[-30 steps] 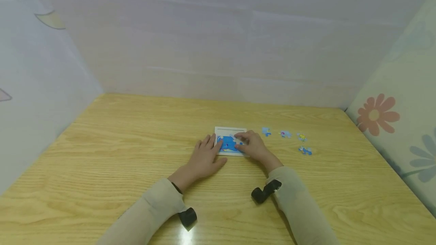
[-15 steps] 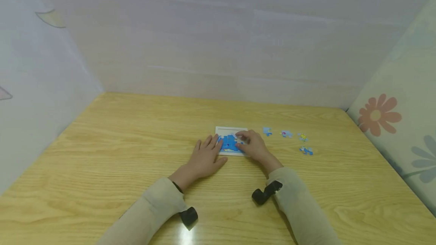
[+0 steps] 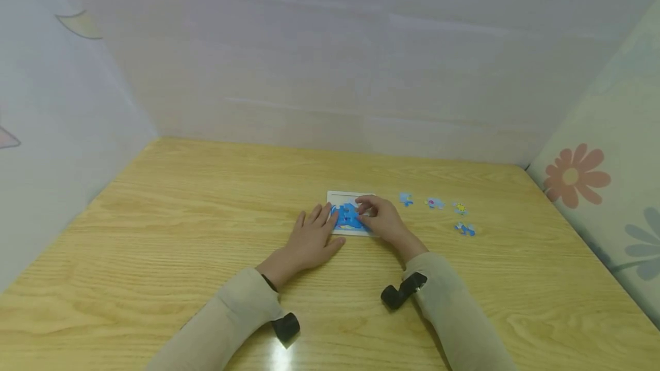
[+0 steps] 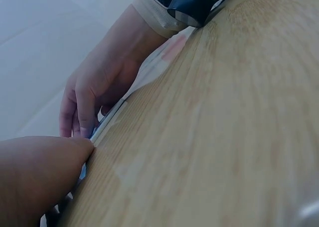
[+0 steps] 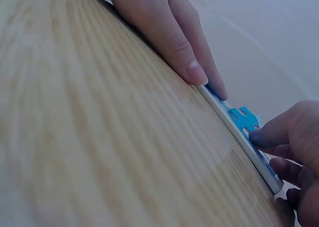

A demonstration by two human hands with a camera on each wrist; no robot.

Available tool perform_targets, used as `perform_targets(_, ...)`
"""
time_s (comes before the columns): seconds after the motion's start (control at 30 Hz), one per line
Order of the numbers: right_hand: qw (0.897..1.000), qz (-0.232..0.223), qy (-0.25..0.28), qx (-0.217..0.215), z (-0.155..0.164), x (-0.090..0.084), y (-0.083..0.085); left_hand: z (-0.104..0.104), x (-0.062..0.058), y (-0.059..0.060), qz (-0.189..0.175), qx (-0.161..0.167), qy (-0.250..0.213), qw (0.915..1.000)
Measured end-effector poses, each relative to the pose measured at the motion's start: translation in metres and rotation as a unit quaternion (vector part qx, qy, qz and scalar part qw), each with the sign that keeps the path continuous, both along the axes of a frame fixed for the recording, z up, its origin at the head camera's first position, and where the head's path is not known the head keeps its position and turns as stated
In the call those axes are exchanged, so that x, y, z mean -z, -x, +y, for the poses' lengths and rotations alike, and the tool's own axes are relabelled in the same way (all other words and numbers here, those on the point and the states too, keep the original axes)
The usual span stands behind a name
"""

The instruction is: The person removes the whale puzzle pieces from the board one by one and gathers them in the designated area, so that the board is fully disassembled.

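A white-framed jigsaw puzzle tray (image 3: 337,193) lies on the table, with blue pieces (image 3: 342,213) in it. My left hand (image 3: 309,239) lies flat with fingers spread, its fingertips over the tray's left side. On the other side, my right hand (image 3: 384,221) reaches over the tray's right part. In the right wrist view it pinches a bright blue puzzle piece (image 5: 243,118) between thumb and fingers, tilted up from the tray (image 5: 239,134). My left thumb (image 5: 197,75) is by the tray's near edge there. The right fingers hide part of the tray.
To the right of the tray lie loose puzzle pieces: a light blue one (image 3: 406,199), one with a pink swirl (image 3: 434,203), one with a yellow sun (image 3: 460,208), and a blue one (image 3: 465,229). A pale wall cloth (image 3: 330,73) stands behind the wooden table (image 3: 206,199).
The right fingers have shifted slightly over the tray, and the blue area beside them looks a little different. My left hand stays in place. The loose pieces lie as before.
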State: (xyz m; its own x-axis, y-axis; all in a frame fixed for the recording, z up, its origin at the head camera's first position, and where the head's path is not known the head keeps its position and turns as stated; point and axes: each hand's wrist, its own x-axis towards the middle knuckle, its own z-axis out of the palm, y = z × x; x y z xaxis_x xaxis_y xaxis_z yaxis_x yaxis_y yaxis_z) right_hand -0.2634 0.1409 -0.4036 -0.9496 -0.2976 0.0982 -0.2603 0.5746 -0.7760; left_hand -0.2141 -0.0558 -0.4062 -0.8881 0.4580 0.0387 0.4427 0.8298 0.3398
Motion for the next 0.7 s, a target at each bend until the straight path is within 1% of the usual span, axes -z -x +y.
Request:
perform_targets(0.1, 1.0, -0.004, -0.008, 0.006, -0.0006, -0.0005, 0.0001, -0.0003, -0.0002, -0.0013, 0.006, 0.007, -0.011, 0.9999)
perform_targets(0.13, 1.0, -0.007, -0.009, 0.01, -0.0009, -0.0005, 0.0003, -0.0009, 0.0044, 0.0003, 0.016, 0.013, -0.015, 0.9997)
perform_targets(0.23, 1.0, -0.004, -0.013, 0.017, -0.0017, -0.0003, 0.0, -0.0013, 0.0039, -0.0009, 0.019, 0.018, -0.023, 0.9994)
perform_targets(0.33, 1.0, 0.003, -0.014, 0.022, -0.002, 0.0, -0.0006, -0.0004, 0.005, 0.0002, 0.017, 0.016, -0.017, 0.9996)
perform_targets(0.37, 1.0, 0.007, -0.014, 0.023, -0.0018, 0.0004, -0.0004, 0.0005, 0.0008, -0.0012, 0.008, 0.012, -0.013, 0.9998)
perform_targets(0.47, 0.999, 0.012, -0.015, 0.03, -0.0011, 0.0015, -0.0001, 0.002, 0.0018, 0.0007, 0.004, 0.008, -0.002, 1.0)
perform_targets(0.67, 0.999, -0.018, 0.01, 0.05, 0.0006, 0.0028, 0.0009, 0.0022, 0.0012, 0.0015, -0.003, 0.003, 0.006, 1.0)
perform_targets(0.7, 0.998, -0.024, 0.013, 0.053, 0.0008, 0.0022, 0.0008, 0.0019, 0.001, 0.0012, -0.002, 0.004, 0.002, 1.0)
